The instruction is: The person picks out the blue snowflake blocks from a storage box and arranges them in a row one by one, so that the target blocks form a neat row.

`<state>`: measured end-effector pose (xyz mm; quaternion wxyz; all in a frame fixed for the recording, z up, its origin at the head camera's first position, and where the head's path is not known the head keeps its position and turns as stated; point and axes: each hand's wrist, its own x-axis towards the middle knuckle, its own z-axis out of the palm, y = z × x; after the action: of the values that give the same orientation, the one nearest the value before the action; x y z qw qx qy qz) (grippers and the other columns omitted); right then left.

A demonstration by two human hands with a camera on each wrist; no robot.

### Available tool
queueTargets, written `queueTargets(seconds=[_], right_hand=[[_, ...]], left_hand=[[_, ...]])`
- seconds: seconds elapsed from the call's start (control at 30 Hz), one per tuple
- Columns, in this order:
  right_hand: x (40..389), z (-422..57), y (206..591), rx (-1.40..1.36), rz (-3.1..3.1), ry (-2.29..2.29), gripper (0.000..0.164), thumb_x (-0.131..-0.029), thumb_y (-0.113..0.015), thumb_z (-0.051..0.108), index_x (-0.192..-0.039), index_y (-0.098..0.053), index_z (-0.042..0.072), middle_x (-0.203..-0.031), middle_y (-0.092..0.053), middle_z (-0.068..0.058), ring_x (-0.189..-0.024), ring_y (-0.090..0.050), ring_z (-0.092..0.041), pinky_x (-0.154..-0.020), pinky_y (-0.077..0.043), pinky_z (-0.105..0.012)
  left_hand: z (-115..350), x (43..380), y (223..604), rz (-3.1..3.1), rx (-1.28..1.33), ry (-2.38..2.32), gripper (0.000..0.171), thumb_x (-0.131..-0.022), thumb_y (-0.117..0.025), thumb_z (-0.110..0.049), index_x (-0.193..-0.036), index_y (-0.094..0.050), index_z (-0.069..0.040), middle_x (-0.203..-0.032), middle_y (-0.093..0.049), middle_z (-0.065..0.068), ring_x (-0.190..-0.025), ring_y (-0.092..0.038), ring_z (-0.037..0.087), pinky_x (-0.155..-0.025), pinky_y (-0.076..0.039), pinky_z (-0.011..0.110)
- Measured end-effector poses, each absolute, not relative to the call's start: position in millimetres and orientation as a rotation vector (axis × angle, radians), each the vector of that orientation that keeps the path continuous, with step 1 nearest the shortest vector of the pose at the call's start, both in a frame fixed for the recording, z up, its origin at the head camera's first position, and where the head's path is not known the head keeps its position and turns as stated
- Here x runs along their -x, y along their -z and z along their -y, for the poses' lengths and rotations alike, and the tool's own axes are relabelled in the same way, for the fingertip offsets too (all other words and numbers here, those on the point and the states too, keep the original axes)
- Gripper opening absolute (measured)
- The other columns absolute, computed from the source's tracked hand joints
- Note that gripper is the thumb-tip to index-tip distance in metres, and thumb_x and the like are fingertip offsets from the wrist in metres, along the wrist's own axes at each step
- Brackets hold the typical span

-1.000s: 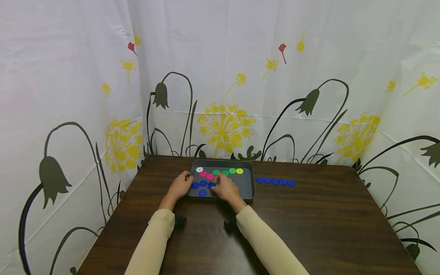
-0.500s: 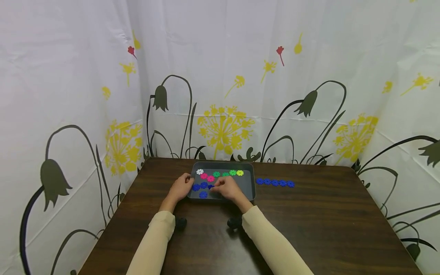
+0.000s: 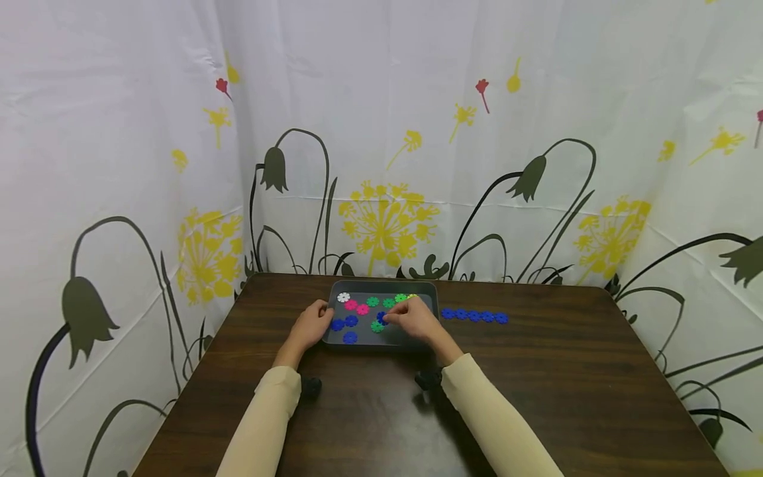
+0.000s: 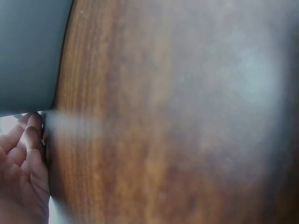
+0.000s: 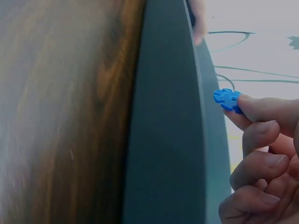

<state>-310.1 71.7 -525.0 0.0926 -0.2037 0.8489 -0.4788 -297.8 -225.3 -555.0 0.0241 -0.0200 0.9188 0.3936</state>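
Observation:
My right hand (image 3: 416, 319) pinches a blue snowflake disc (image 5: 226, 99) between thumb and index finger, the other fingers curled. It is over the grey tray (image 3: 381, 287), close above a green snowflake disc (image 3: 377, 327). At the tray's left side my left hand (image 3: 311, 324) grips the rim; in the left wrist view its fingers (image 4: 32, 133) lie by the tray's corner. Inside the tray lie blue discs (image 3: 350, 337), pink discs (image 3: 361, 309), a white disc (image 3: 343, 297) and several green ones. A yellow disc is mostly hidden behind my right hand.
Several blue discs (image 3: 474, 316) form a joined row on the dark wooden table (image 3: 566, 377), right of the tray. A white curtain (image 3: 381, 99) with printed flowers hangs behind and along both sides of the table.
My right hand has picked up a blue disc from beside the other blue ones and carried it right, uncovering the green disc near the tray's front. My left hand stays at the rim.

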Motion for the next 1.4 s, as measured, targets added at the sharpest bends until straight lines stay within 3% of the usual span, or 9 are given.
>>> queueTargets(seconds=[0.17,0.27,0.4,0.47,0.63,0.77,0.9,1.17,1.4], right_hand=[[311,-93,516,0.569,-2.599,1.402,0.022,-0.105,-0.070,0.020,-0.105,-0.086,0.005,-0.105,-0.080,-0.016,-0.070,-0.046,-0.013,-0.066,-0.038,-0.031],[310,-108,513,0.516,-2.660,1.380,0.023,-0.105,-0.070,0.020,-0.099,-0.085,0.004,-0.084,-0.073,-0.012,-0.065,-0.044,-0.014,-0.063,-0.037,-0.031],[309,-128,510,0.434,-2.724,1.378,0.022,-0.104,-0.071,0.021,-0.098,-0.085,0.005,-0.089,-0.075,-0.006,-0.073,-0.054,-0.016,-0.067,-0.043,-0.032],[309,-139,509,0.407,-2.727,1.417,0.020,-0.104,-0.072,0.022,-0.103,-0.085,0.007,-0.102,-0.078,-0.011,-0.078,-0.056,-0.017,-0.071,-0.045,-0.033],[311,-167,501,0.377,-2.681,1.521,0.023,-0.104,-0.073,0.025,-0.102,-0.084,0.005,-0.083,-0.068,-0.007,-0.064,-0.043,-0.016,-0.062,-0.039,-0.032],[311,-189,495,0.295,-2.701,1.549,0.027,-0.103,-0.074,0.029,-0.100,-0.084,0.004,-0.078,-0.062,0.003,-0.064,-0.042,-0.016,-0.061,-0.039,-0.032],[311,-212,492,0.193,-2.726,1.576,0.033,-0.103,-0.073,0.031,-0.103,-0.081,-0.001,-0.075,-0.058,0.001,-0.066,-0.045,-0.017,-0.063,-0.040,-0.032],[309,-253,496,0.035,-2.715,1.600,0.036,-0.105,-0.071,0.034,-0.106,-0.077,-0.002,-0.082,-0.060,-0.005,-0.073,-0.047,-0.018,-0.066,-0.043,-0.033],[306,-276,502,-0.087,-2.697,1.621,0.040,-0.107,-0.067,0.030,-0.116,-0.073,-0.008,-0.084,-0.063,0.000,-0.076,-0.052,-0.014,-0.067,-0.044,-0.030]], left_hand=[[225,297,554,-2.862,0.077,-1.180,0.044,-0.113,-0.047,-0.035,-0.141,-0.059,-0.003,-0.106,-0.060,0.011,-0.095,-0.057,0.026,-0.079,-0.039,0.037],[226,298,556,-2.854,0.064,-1.194,0.043,-0.113,-0.047,-0.033,-0.141,-0.059,-0.004,-0.106,-0.060,0.010,-0.094,-0.057,0.025,-0.079,-0.039,0.036],[228,299,555,-2.837,0.035,-1.213,0.042,-0.112,-0.048,-0.031,-0.140,-0.059,-0.002,-0.104,-0.058,0.010,-0.092,-0.056,0.025,-0.079,-0.040,0.036],[229,298,555,-2.835,0.030,-1.213,0.041,-0.112,-0.049,-0.030,-0.139,-0.059,-0.001,-0.103,-0.057,0.010,-0.091,-0.055,0.024,-0.078,-0.040,0.036],[231,297,555,-2.835,0.022,-1.214,0.041,-0.112,-0.048,-0.030,-0.139,-0.059,-0.001,-0.102,-0.057,0.010,-0.089,-0.054,0.023,-0.077,-0.040,0.035],[231,298,555,-2.822,0.012,-1.243,0.043,-0.112,-0.048,-0.030,-0.139,-0.059,0.001,-0.102,-0.057,0.012,-0.089,-0.055,0.026,-0.077,-0.040,0.036],[235,306,564,-2.834,-0.035,-1.252,0.049,-0.110,-0.048,-0.036,-0.138,-0.059,0.003,-0.101,-0.058,0.012,-0.090,-0.055,0.026,-0.077,-0.042,0.037],[227,302,551,-2.767,-0.018,-1.230,0.050,-0.112,-0.046,-0.031,-0.147,-0.052,0.005,-0.117,-0.062,0.020,-0.105,-0.059,0.032,-0.096,-0.048,0.049],[226,301,554,-2.782,0.037,-1.212,0.048,-0.113,-0.046,-0.032,-0.146,-0.053,0.002,-0.116,-0.062,0.018,-0.103,-0.060,0.030,-0.093,-0.049,0.047]])
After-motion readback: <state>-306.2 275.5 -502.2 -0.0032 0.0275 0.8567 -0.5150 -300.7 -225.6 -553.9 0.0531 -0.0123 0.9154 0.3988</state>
